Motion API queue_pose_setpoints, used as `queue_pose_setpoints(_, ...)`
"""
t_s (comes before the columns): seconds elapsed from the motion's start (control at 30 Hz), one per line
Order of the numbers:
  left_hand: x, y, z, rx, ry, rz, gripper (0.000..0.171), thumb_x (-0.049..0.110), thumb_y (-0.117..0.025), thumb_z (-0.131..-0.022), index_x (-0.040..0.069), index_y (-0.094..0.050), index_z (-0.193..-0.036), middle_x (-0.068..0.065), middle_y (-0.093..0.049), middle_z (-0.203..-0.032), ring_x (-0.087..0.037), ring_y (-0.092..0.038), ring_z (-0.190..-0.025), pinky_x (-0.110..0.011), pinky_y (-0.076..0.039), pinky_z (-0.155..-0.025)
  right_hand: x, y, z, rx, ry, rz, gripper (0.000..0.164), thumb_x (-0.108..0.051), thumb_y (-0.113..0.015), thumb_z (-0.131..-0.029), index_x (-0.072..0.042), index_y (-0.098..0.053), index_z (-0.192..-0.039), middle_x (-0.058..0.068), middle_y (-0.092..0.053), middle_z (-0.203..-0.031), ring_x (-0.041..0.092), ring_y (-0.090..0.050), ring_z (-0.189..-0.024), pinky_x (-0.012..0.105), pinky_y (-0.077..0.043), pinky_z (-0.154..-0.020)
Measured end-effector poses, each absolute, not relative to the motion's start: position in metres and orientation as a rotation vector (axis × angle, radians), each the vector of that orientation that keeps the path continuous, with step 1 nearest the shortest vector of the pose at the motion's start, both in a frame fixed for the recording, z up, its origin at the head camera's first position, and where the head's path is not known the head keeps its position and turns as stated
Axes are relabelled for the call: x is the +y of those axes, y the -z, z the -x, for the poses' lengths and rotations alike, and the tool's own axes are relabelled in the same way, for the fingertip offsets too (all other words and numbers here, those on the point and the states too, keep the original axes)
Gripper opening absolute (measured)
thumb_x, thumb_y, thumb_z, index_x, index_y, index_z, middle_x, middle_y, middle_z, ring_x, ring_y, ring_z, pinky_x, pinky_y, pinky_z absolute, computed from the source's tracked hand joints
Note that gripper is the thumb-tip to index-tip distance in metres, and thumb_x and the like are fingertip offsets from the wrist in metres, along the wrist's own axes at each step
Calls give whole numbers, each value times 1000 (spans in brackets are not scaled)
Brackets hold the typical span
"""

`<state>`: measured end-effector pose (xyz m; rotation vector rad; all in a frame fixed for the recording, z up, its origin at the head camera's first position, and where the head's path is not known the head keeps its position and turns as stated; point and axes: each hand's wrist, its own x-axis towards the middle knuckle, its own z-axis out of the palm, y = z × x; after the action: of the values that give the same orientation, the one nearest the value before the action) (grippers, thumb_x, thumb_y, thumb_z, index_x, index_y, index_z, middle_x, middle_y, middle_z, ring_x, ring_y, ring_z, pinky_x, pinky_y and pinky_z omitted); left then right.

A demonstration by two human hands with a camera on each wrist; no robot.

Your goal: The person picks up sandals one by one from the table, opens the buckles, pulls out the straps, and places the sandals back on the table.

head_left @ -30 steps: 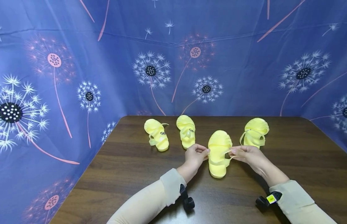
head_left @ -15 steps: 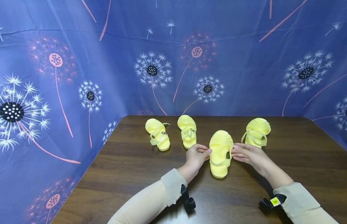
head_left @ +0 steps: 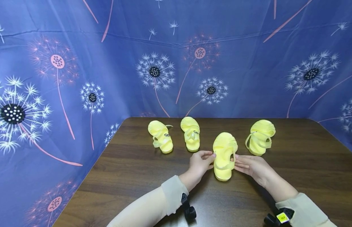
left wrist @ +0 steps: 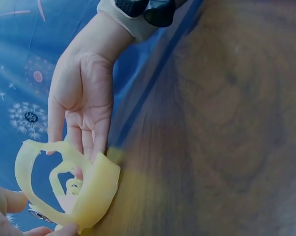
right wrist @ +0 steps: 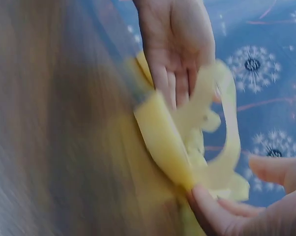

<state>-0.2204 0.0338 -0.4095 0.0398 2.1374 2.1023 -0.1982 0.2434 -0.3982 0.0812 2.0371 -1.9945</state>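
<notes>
A yellow sandal (head_left: 222,154) stands on the table between both hands, its open side strap facing right. At its left side, my left hand (head_left: 199,164) holds the edge, thumb against the upper and fingers lower along the side. My right hand (head_left: 256,167) touches the right side near the strap, its fingers fairly straight. In the left wrist view the sandal's sole (left wrist: 100,194) and looped strap (left wrist: 24,169) are seen from the end, with a small buckle. The right wrist view, partly blurred, shows a gap between the right thumb (right wrist: 271,168) and the strap (right wrist: 230,120).
Two yellow sandals, left sandal (head_left: 161,138) and middle sandal (head_left: 190,135), lie toward the table's back. Another yellow sandal (head_left: 259,138) lies behind my right hand. The dark wooden table (head_left: 130,176) ends at a blue dandelion-print cloth (head_left: 244,63).
The right hand has let go of the strap it pinched and slid down along the sandal's right side. The strap now lies closer against the sandal. The left hand has stayed beside it.
</notes>
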Motion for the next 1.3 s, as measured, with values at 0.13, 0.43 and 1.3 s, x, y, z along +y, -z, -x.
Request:
queue_pose_setpoints(0.13,29,406,211,2092,-2074,-32,32,16,-67,-92,-6,-64,-114,-14,-71,-103,-22,-68,-98,-36,-59,-79,234,399,189,2004,2043,-153,69,-23,-58,-98,20,-26,-140,8,-58,-121,4,-61,-97,25,-53,-92)
queue_pose_setpoints(0.43,25,402,198,1994,-2075,-28,44,18,-66,-93,-10,-56,-124,-19,-67,-115,-28,-65,-107,-38,-58,-83,217,399,172,1871,2192,-326,74,-26,-61,-97,17,-21,-143,3,-57,-117,6,-59,-99,26,-51,-96)
queue_pose_setpoints(1.3,28,404,198,1951,-2064,-69,39,10,-66,-92,-15,-57,-120,-18,-67,-109,-27,-67,-102,-37,-59,-81,191,397,168,1974,2162,-343,58,-17,-46,-103,19,-23,-142,33,-18,-153,38,-22,-141,40,-30,-111)
